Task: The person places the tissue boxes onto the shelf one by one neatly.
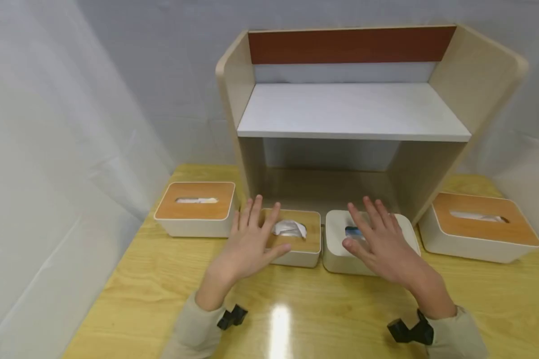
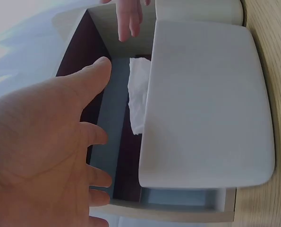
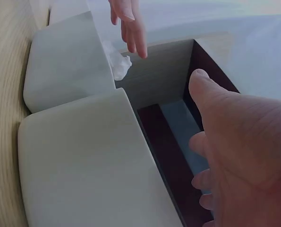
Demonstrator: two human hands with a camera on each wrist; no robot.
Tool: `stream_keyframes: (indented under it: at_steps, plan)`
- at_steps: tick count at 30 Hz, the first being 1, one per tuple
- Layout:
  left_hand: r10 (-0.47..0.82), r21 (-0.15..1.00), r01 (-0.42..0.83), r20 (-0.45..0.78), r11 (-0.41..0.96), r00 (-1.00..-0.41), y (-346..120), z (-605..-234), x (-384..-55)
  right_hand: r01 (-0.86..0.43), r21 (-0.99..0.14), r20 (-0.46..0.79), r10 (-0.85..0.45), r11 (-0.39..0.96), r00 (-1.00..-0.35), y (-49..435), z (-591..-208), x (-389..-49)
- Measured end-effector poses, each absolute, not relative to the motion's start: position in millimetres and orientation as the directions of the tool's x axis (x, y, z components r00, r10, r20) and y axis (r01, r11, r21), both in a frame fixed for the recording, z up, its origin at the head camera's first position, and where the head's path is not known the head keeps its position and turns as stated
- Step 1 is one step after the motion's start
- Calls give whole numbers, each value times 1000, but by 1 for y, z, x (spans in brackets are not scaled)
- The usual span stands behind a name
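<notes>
Spread flat, my left hand (image 1: 247, 249) hovers over the left side of a tissue box with a wooden lid (image 1: 313, 242). A white tissue (image 1: 289, 229) pokes out of that box's slot. My right hand (image 1: 382, 249), fingers also straight, is held above an all-white tissue box (image 1: 334, 229), with something blue showing in its opening. Both wrist views show a gap between each palm and the boxes: the left hand (image 2: 41, 146) is apart from the white box side (image 2: 206, 104), and the right hand (image 3: 253, 146) from its box (image 3: 88, 165). Neither hand holds anything.
A two-level shelf unit (image 1: 355, 109) stands behind the two middle boxes. Another wooden-lidded tissue box (image 1: 199, 227) sits at the left, and a similar one (image 1: 480, 244) at the right. All stand on a yellow wooden table (image 1: 161, 289); white curtain (image 1: 49, 124) hangs around it.
</notes>
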State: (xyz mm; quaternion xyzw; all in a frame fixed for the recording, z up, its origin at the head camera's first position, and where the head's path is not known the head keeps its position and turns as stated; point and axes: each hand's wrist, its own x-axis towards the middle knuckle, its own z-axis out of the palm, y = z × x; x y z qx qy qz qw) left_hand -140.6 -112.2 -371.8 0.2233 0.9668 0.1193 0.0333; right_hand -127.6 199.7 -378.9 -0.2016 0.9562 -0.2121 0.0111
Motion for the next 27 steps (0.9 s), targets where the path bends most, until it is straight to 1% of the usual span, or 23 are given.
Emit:
stream_keyframes:
  at_steps: [5,8,13,19,21,23,25,27]
  plan:
    - [435,244,420,-9,874,-901,-115,-373,-142,-399,-427,80,-405,811,-911,200,-382,-127]
    - [434,236,422,1,875,-901,-115,-374,-143,-400,-459,98,-402,793,-910,197,-383,-127]
    - [431,238,416,-11,877,-902,-118,-375,-146,-405,-580,140,-403,707,-904,188,-387,-128]
    - [429,271,413,0,869,-903,-121,-378,-149,-399,-766,213,-386,505,-898,166,-388,-122]
    - [427,298,407,-2,863,-904,-123,-379,-150,-360,-821,204,-360,444,-910,159,-387,-118]
    - [425,327,398,-13,857,-905,-125,-381,-151,-307,-860,168,-340,409,-925,153,-386,-113]
    - [421,361,383,-28,850,-907,-127,-382,-152,-246,-884,111,-332,398,-937,148,-384,-109]
    - [421,388,371,-49,844,-906,-128,-382,-153,-212,-889,67,-343,406,-937,144,-381,-106]
